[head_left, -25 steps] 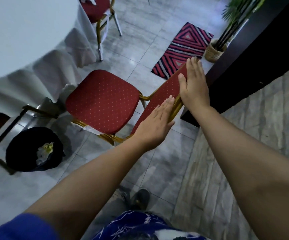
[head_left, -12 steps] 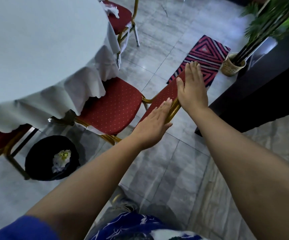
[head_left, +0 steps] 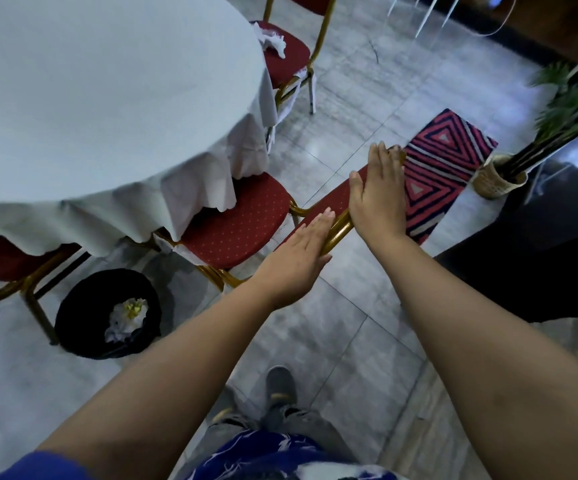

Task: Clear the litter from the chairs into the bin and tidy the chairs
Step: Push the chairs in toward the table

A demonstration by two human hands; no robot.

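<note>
Left hand (head_left: 296, 263): flat, palm down on the near end of the backrest top; fingers (head_left: 318, 225) straight and spread loose, gripping nothing.
Right hand (head_left: 379, 197): flat against the far part of the same backrest; fingers extended together, not curled round the frame.
Chair (head_left: 242, 225): red dotted seat on a gold frame, front part of the seat tucked under the hanging cloth; no litter seen on the visible seat.
Tabletop (head_left: 100, 88): round, covered by a white cloth that drapes over its edge.
Bin (head_left: 107, 313): black, on the floor left of the chair, beside a gold leg of another chair; white and yellow crumpled litter (head_left: 126, 318) lies inside.
Second chair (head_left: 289, 55): beyond the tabletop, red seat, with white crumpled paper (head_left: 273, 39) lying on it.
Third chair (head_left: 0, 263): at the left edge, mostly hidden under the cloth.
Rug (head_left: 443, 161): red and dark striped, on the tiled floor behind the right hand.
Basket planter (head_left: 495, 180): just right of the rug, holding a green plant.
</note>
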